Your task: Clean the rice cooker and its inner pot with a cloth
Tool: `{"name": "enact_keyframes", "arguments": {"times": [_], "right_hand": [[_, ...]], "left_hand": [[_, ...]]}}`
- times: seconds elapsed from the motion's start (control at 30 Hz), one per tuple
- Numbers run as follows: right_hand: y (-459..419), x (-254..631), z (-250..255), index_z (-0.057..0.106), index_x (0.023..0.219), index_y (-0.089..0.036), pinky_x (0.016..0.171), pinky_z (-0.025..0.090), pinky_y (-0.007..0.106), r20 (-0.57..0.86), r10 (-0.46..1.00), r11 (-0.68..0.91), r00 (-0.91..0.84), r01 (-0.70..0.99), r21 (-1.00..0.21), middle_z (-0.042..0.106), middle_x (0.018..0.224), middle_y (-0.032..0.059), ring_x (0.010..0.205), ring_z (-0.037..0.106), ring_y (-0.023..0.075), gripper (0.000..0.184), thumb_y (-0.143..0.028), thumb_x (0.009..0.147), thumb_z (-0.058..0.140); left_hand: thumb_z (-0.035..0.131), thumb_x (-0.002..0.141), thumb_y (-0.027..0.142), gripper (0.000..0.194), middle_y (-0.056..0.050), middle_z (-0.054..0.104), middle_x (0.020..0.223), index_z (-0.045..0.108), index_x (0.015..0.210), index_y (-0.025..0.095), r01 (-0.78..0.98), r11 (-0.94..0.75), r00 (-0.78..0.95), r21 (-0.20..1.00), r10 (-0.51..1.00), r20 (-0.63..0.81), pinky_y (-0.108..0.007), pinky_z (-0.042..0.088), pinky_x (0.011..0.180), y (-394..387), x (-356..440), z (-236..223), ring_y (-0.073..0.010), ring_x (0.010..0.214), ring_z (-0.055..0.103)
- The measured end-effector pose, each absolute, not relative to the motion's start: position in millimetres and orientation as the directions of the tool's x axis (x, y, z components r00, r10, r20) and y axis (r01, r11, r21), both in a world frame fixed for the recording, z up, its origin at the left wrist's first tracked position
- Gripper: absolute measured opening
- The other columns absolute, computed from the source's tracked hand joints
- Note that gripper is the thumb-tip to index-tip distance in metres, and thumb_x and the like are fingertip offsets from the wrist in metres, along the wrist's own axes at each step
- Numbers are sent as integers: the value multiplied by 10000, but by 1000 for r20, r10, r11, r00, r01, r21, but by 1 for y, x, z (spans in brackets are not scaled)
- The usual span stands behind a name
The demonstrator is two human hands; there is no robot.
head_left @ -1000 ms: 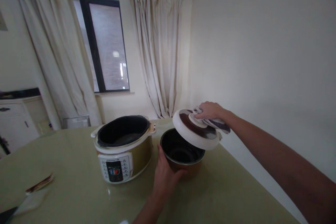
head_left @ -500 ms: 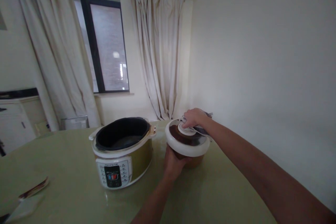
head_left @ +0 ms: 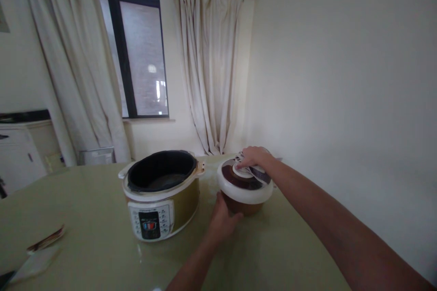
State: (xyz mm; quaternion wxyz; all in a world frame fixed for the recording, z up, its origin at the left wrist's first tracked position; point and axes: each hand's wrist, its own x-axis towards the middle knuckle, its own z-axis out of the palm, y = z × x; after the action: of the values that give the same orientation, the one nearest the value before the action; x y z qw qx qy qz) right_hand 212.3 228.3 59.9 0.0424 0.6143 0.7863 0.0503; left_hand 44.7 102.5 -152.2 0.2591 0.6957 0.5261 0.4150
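Note:
A brown inner pot (head_left: pixel 246 205) stands on the green table (head_left: pixel 102 254), right of a gold and white electric cooker (head_left: pixel 161 198) whose dark bowl is uncovered. A white and brown lid (head_left: pixel 244 184) rests level on the pot. My right hand (head_left: pixel 251 157) is closed on the lid's white knob, together with a striped cloth (head_left: pixel 259 173). My left hand (head_left: pixel 221 219) is cupped against the pot's near left side, its fingers curled around the wall.
A folded cloth or paper stack (head_left: pixel 44 241) lies at the table's left edge. Curtains (head_left: pixel 208 68) and a dark window (head_left: pixel 139 54) are behind the table. A white cabinet (head_left: pixel 18 150) stands at far left. A plain wall (head_left: pixel 341 77) borders the table's right side.
The lid was tilted above the open pot; my right hand lowered it until it sat flat on the pot. My left hand stayed against the pot's side.

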Motion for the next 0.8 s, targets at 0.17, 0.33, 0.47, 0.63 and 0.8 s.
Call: {"name": "enact_keyframes", "arguments": {"times": [0.17, 0.33, 0.47, 0.63, 0.8], "right_hand": [[222, 232, 73, 726, 1291, -183, 913, 569, 437, 41, 983, 173, -178, 979, 104, 728, 1340, 209, 1172, 722, 379, 721, -726, 817, 734], [211, 252, 92, 696, 1300, -169, 921, 530, 395, 222, 969, 89, -104, 993, 76, 716, 1336, 198, 1192, 699, 345, 491, -534, 992, 582], [195, 252, 106, 647, 1304, -148, 955, 485, 396, 390, 915, 81, -106, 994, 79, 691, 1313, 215, 1209, 656, 342, 518, -561, 1054, 460], [173, 242, 115, 646, 1161, -172, 897, 459, 383, 563, 775, 207, -287, 957, 202, 697, 1189, 174, 1096, 645, 322, 380, -512, 1027, 541], [161, 225, 118, 634, 1092, -180, 849, 445, 363, 613, 664, 385, -428, 899, 210, 688, 1112, 142, 1014, 637, 301, 341, -508, 1003, 597]], "left_hand": [[565, 983, 224, 581, -120, 589, 1584, 496, 1559, 254, 861, -411, 142, 299, 760, 634, -536, 436, 1166, 47, -33, -97, -342, 1426, 567], [563, 1026, 480, 481, -189, 698, 1414, 665, 1374, 164, 993, -119, 83, -16, 589, 804, -575, 401, 1112, 30, -127, -28, -406, 1284, 635], [519, 994, 685, 573, -159, 789, 955, 753, 953, 164, 993, -78, 118, -90, 754, 646, -511, 456, 974, 43, -162, -15, -377, 985, 726], [526, 991, 693, 557, -88, 780, 811, 686, 760, 212, 991, -102, 133, -85, 743, 656, -425, 419, 838, 49, -158, -21, -311, 888, 736], [537, 981, 701, 572, -59, 725, 693, 635, 669, 232, 996, -70, 83, -50, 631, 771, -435, 397, 790, 34, -142, -30, -290, 768, 720]]}}
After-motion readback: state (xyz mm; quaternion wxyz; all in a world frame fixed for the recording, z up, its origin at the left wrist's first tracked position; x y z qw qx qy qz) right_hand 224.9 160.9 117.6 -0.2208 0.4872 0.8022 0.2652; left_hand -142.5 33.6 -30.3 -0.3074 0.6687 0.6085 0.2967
